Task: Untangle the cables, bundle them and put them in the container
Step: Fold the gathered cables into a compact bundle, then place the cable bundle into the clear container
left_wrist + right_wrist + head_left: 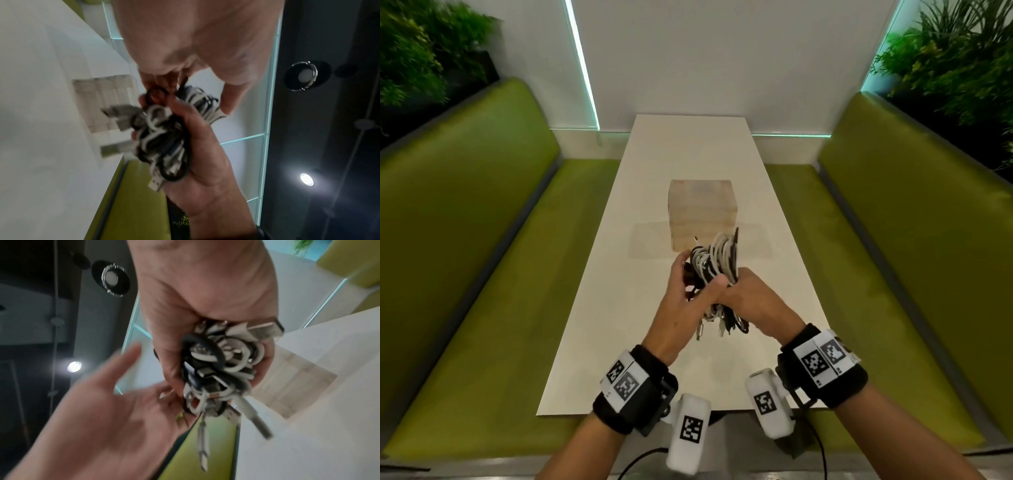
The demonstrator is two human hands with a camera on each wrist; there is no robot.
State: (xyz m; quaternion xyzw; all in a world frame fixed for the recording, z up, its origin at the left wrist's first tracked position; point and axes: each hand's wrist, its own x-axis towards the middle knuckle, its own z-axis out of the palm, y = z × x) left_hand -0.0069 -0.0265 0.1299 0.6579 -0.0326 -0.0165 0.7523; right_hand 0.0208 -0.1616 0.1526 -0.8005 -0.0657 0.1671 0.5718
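White table point(661, 164) between green benches point(482, 205); right hand point(753, 301) clamping cables point(717, 262), left hand point(681, 308) loose

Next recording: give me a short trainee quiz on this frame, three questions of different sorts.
1. True or false: the cable bundle already lies inside the wooden container.
2. Which hand grips the cable bundle? A) the left hand B) the right hand C) neither, it lies on the white table
3. Fill in: the cables in the bundle are black and ____.

Key: 1 false, it is held in the air short of the container. 2 B; the left hand only touches it with open fingers. 3 white.
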